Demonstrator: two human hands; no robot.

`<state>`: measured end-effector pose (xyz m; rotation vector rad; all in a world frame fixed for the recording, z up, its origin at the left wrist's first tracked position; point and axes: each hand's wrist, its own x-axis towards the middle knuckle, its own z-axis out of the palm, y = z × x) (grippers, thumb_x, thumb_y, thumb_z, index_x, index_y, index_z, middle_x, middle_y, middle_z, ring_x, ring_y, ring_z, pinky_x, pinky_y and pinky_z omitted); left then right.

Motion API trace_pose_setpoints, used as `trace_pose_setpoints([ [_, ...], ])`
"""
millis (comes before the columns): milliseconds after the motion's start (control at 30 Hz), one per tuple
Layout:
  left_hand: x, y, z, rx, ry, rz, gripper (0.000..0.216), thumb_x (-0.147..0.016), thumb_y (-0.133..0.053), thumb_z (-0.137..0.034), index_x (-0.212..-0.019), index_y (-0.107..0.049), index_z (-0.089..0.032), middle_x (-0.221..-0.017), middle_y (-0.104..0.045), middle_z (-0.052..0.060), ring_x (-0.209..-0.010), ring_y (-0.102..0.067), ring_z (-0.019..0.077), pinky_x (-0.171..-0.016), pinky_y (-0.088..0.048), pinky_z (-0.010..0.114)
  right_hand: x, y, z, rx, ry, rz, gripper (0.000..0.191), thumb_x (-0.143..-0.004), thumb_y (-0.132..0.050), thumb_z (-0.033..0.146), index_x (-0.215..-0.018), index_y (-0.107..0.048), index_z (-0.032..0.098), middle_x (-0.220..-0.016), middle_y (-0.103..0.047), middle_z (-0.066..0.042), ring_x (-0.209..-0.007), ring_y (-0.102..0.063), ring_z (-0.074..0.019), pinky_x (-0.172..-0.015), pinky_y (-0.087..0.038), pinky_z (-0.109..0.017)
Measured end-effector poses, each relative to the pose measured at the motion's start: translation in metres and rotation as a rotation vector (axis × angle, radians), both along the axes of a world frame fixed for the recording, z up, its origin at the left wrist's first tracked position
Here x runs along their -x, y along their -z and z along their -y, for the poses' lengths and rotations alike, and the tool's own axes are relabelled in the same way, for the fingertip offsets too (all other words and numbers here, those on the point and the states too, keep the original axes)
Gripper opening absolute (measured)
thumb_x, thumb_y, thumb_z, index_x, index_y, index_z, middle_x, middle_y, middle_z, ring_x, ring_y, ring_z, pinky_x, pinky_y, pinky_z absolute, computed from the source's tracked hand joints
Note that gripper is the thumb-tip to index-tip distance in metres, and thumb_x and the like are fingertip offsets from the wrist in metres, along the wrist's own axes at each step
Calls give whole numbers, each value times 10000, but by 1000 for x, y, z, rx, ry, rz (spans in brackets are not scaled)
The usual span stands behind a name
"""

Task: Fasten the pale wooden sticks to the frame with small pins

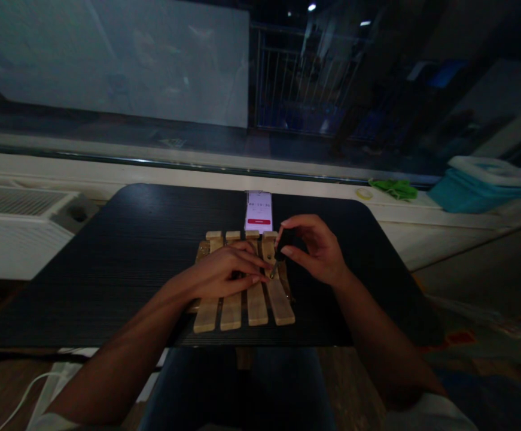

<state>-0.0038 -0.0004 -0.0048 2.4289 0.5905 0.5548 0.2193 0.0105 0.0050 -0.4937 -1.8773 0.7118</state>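
Wooden slats (256, 304) lie beneath the left hand (228, 268), its grip unclear; the right hand (317, 251) pinches a screwdriver (281, 248).

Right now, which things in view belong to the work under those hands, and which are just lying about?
In use:
wooden slats, under the left hand
black-handled screwdriver, held in the right hand over the slats

Lying about, it seems:
lit phone, just beyond the slats
green cloth
teal container
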Motion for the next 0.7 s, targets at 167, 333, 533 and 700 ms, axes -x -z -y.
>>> trace_pose_setpoints([
  [167,0,-1,0,2,4,4,252,-881,-542,-145,-1032,-728,-226,-1133,-696,17,-1035,-573,208,-911,-456,364,2,-1,2,-7,9,-20,352,-803,-677,243,-1131,-576,321,-1081,-653,-7,-792,-633,-110,-676,-547,-257],
  [333,0,0,-1,0,13,1,243,-892,-534,-146,-1026,-726,-210,-1139,-692,25,-1036,-568,211,-925,-444,378,3,-1,2,11,-8,18,398,-811,-667,233,-1185,-560,318,-1074,-674,-14,-776,-644,-121,-695,-551,-299],
  [533,-1,1,-1,13,13,14,244,-888,-538,-150,-1024,-726,-227,-1093,-707,22,-1043,-571,209,-934,-434,383,0,-4,3,-22,-56,55,406,-826,-639,190,-1208,-577,313,-1133,-690,-20,-899,-671,-129,-771,-551,-293],
  [700,-1,0,0,16,1,26,232,-890,-540,-165,-1012,-731,-216,-1096,-710,26,-1047,-572,210,-943,-428,382,-4,-5,6,80,-109,26,375,-878,-555,183,-1233,-573,301,-1166,-687,-27,-989,-675,-144,-874,-551,-338],
])
